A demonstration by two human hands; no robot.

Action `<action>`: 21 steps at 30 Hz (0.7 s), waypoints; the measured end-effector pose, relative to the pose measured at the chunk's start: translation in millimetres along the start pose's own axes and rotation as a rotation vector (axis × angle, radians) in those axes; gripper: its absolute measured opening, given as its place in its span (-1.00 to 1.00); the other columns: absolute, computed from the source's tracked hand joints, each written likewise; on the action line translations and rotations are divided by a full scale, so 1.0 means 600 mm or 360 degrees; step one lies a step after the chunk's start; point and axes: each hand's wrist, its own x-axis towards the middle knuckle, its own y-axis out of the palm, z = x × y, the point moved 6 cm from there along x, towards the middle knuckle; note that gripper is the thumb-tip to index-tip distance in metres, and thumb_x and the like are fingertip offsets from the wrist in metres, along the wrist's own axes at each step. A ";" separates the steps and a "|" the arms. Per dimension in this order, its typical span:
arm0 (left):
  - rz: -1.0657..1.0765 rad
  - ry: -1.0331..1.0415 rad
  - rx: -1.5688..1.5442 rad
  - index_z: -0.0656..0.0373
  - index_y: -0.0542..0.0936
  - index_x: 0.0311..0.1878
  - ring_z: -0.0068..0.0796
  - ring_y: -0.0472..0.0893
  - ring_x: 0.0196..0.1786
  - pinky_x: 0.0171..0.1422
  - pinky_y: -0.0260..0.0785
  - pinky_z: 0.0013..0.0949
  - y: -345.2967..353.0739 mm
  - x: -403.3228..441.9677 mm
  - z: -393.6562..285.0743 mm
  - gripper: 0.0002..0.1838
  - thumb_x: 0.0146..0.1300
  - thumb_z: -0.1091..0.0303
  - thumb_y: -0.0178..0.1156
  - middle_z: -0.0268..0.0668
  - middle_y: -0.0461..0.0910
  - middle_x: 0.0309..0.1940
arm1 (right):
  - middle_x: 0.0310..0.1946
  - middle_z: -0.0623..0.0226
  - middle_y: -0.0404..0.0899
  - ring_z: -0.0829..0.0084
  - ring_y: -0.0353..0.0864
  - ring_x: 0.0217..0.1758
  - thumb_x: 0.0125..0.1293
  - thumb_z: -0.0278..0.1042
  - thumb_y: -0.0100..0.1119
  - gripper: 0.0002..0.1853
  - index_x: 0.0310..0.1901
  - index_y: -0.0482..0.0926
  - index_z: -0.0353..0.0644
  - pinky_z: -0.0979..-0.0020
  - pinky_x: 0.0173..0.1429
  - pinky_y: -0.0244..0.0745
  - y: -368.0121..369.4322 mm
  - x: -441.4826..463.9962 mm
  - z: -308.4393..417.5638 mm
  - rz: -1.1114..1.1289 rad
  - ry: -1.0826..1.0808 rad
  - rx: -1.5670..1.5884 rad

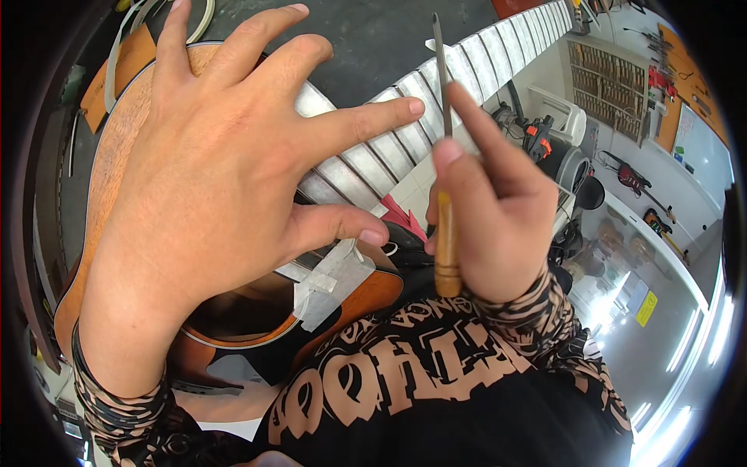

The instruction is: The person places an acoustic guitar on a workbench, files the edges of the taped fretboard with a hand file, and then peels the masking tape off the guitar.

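An acoustic guitar (113, 167) lies face up before me, its fretboard (498, 58) covered in white masking tape between the dark frets. My left hand (206, 167) is spread over the body, fingers apart and holding nothing. Its index finger reaches over the taped fretboard. My right hand (502, 218) grips a slim file by its wooden handle (447, 253), with the narrow metal blade (442, 74) pointing up past the neck. Pieces of tape (334, 284) sit by the soundhole (241, 315), partly hidden under my left hand.
A dark work surface (366, 47) lies behind the neck. To the right are a rack of small tools (611, 86), machines with orange parts (538, 136), a glass display case (622, 257) and electric guitars (626, 173) by the wall. A pink cloth (403, 216) shows below the neck.
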 end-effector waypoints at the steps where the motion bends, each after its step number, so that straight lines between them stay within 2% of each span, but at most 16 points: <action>1: 0.0004 -0.0004 -0.0001 -0.61 0.60 0.24 -0.09 0.39 0.40 0.46 0.05 0.31 0.000 0.000 0.000 -0.14 -0.33 -0.46 0.26 -0.23 0.53 0.13 | -0.61 0.43 0.50 0.69 0.40 -0.68 0.47 -0.34 0.12 -0.48 0.40 0.38 -0.34 0.63 -0.58 0.28 -0.001 0.008 0.016 -0.0001 -0.0001 0.0001; 3: 0.0009 -0.0009 -0.0011 -0.61 0.60 0.24 -0.09 0.40 0.40 0.46 0.05 0.31 0.002 -0.001 0.000 -0.14 -0.33 -0.45 0.27 -0.22 0.53 0.13 | -0.66 0.36 0.46 0.60 0.39 -0.77 0.51 -0.19 0.04 -0.39 0.47 0.23 -0.34 0.62 -0.67 0.29 0.002 0.014 0.014 -0.0023 0.0412 0.0697; 4: 0.0004 -0.0010 -0.0017 -0.61 0.60 0.24 -0.09 0.40 0.39 0.46 0.05 0.30 0.003 -0.002 0.000 -0.14 -0.34 -0.44 0.27 -0.23 0.54 0.12 | -0.69 0.33 0.42 0.58 0.34 -0.82 0.53 -0.12 -0.03 -0.33 0.51 0.12 -0.34 0.62 -0.72 0.27 -0.007 0.011 0.015 0.0090 0.0353 0.0634; 7: 0.0004 -0.0011 -0.0031 -0.60 0.60 0.24 -0.09 0.40 0.39 0.46 0.06 0.30 0.001 -0.002 0.003 -0.13 -0.35 -0.42 0.29 -0.23 0.54 0.12 | -0.69 0.30 0.43 0.58 0.32 -0.83 0.53 -0.12 -0.05 -0.32 0.52 0.08 -0.36 0.61 -0.71 0.28 -0.027 -0.014 0.007 0.0156 0.0290 0.0537; 9: -0.0005 -0.0006 -0.0032 -0.60 0.60 0.24 -0.09 0.41 0.38 0.46 0.06 0.31 0.000 0.000 0.004 -0.13 -0.37 -0.41 0.30 -0.24 0.54 0.12 | -0.69 0.31 0.42 0.57 0.31 -0.83 0.52 -0.17 -0.04 -0.34 0.51 0.10 -0.36 0.60 -0.70 0.31 -0.035 -0.028 0.000 0.0065 0.0334 0.0438; 10: 0.0009 -0.0010 -0.0044 -0.59 0.61 0.23 -0.09 0.41 0.38 0.46 0.07 0.30 0.001 -0.001 0.004 -0.12 -0.38 -0.41 0.30 -0.24 0.54 0.12 | -0.69 0.32 0.42 0.57 0.32 -0.82 0.51 -0.20 -0.03 -0.34 0.51 0.12 -0.36 0.59 -0.69 0.32 -0.041 -0.033 -0.005 0.0093 0.0276 0.0321; 12: 0.0024 -0.0016 -0.0056 -0.58 0.61 0.23 -0.09 0.41 0.38 0.46 0.07 0.30 0.001 -0.001 0.004 -0.11 -0.40 -0.40 0.30 -0.25 0.54 0.11 | -0.62 0.46 0.51 0.73 0.43 -0.60 0.38 -0.48 0.24 -0.45 0.37 0.40 -0.39 0.65 -0.51 0.29 -0.053 -0.046 -0.017 0.0025 0.0239 0.0383; 13: 0.0025 -0.0017 -0.0068 -0.58 0.62 0.22 -0.09 0.40 0.38 0.46 0.07 0.30 -0.001 0.000 0.005 -0.11 -0.41 -0.41 0.30 -0.25 0.54 0.11 | -0.62 0.46 0.51 0.73 0.43 -0.60 0.38 -0.48 0.24 -0.45 0.37 0.40 -0.39 0.65 -0.51 0.29 -0.053 -0.051 -0.021 0.0025 0.0240 0.0382; 15: 0.0027 -0.0020 -0.0079 -0.58 0.62 0.22 -0.08 0.40 0.38 0.46 0.08 0.30 -0.001 0.001 0.006 -0.11 -0.42 -0.41 0.30 -0.25 0.54 0.11 | -0.62 0.41 0.54 0.77 0.43 -0.59 0.27 -0.57 0.30 -0.49 0.27 0.52 -0.40 0.68 -0.46 0.30 -0.051 -0.057 -0.005 0.0051 -0.0165 -0.0446; 16: 0.0031 -0.0018 -0.0087 -0.59 0.62 0.22 -0.08 0.39 0.38 0.46 0.07 0.31 0.000 0.001 0.006 -0.11 -0.42 -0.41 0.30 -0.25 0.54 0.11 | -0.57 0.33 0.61 0.79 0.44 -0.59 0.18 -0.63 0.33 -0.50 0.21 0.58 -0.40 0.71 -0.42 0.31 -0.047 -0.056 0.005 0.0001 -0.0455 -0.0559; 21: 0.0040 -0.0040 -0.0117 -0.59 0.62 0.22 -0.09 0.38 0.39 0.45 0.07 0.32 0.002 0.001 0.008 -0.11 -0.42 -0.41 0.29 -0.26 0.54 0.11 | -0.52 0.26 0.67 0.78 0.47 -0.57 0.17 -0.64 0.33 -0.49 0.22 0.59 -0.37 0.70 -0.42 0.35 -0.031 -0.049 -0.007 0.0050 -0.0496 -0.0530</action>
